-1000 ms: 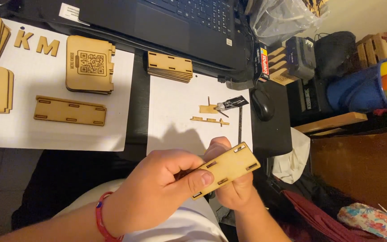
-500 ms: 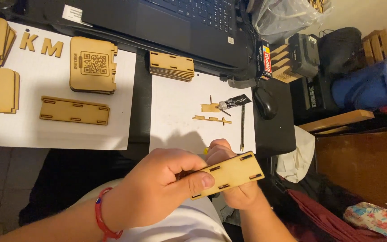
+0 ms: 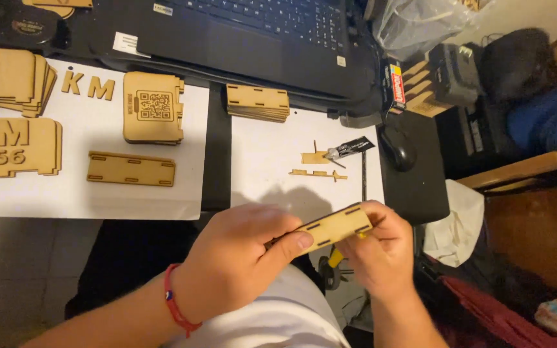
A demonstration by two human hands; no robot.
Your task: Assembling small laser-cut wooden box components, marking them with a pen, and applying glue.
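Observation:
My left hand (image 3: 236,261) and my right hand (image 3: 380,256) together hold a thin slotted wooden panel (image 3: 334,227) over my lap, just below the white sheet (image 3: 272,161). The left thumb presses on the panel's near end; the right fingers wrap its far end. Something yellow (image 3: 335,256) shows under the panel between the hands; I cannot tell whether the right hand holds it. A red cord bracelet (image 3: 174,303) circles my left wrist. On the sheet above lie small wooden slivers (image 3: 318,173) and a small black tube (image 3: 349,149).
A black laptop (image 3: 259,32) sits at the top. Stacks of cut wooden panels (image 3: 258,103), a coded square piece (image 3: 153,106), a slotted strip (image 3: 131,169) and cut-out letters (image 3: 88,84) lie on white paper at left. A black mouse (image 3: 398,148) rests on a black pad at right.
The view has shifted slightly. The panel has tilted and moved a little lower between my hands, and my right hand's fingers now wrap further over its far end.

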